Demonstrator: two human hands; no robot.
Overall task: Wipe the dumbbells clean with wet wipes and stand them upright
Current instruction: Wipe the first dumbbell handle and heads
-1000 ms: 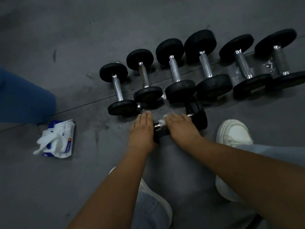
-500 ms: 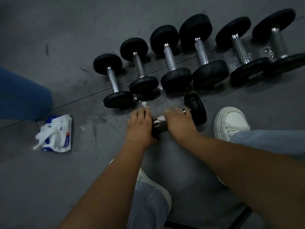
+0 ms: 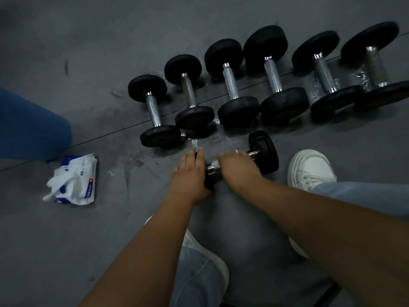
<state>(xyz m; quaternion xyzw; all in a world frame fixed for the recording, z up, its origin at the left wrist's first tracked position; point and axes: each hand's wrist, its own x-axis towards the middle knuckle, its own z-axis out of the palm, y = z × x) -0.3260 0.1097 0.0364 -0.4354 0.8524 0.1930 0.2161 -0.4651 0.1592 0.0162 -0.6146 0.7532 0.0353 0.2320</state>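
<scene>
Grey rubber floor [image 3: 66, 240] fills the head view, crossed by a thin seam [image 3: 110, 135] running from 9 o'clock up toward 2 o'clock. A row of six dumbbells [image 3: 230, 80] lies across that seam at 12 to 2 o'clock of the hands, all on their sides, black heads and chrome handles, growing larger toward the right. Wet patches [image 3: 212, 140] shine on the floor between the row and the hands. A pack of wet wipes [image 3: 75, 180] lies at 9 o'clock, well apart, with sheets spilling from it; beyond it is a blue shape [image 3: 28, 129] that I cannot identify. A white right shoe [image 3: 309, 169] stands at 3 o'clock, just beside the work, and a left shoe [image 3: 221, 269] at 6 o'clock.

The small dumbbell [image 3: 263, 151] lies on its side just under the hands, in front of the row and apart from it. The left hand [image 3: 190, 173] is cupped over its near head, fingers together. The right hand [image 3: 238, 169] is curled over the handle, pressing a white wipe [image 3: 215, 163] against it — only a corner of the wipe shows between the hands.

Compared with half a second ago, both hands keep the same hold, and the scene sits slightly lower in view. A second ago, less of the chrome handle showed beside the far head.
</scene>
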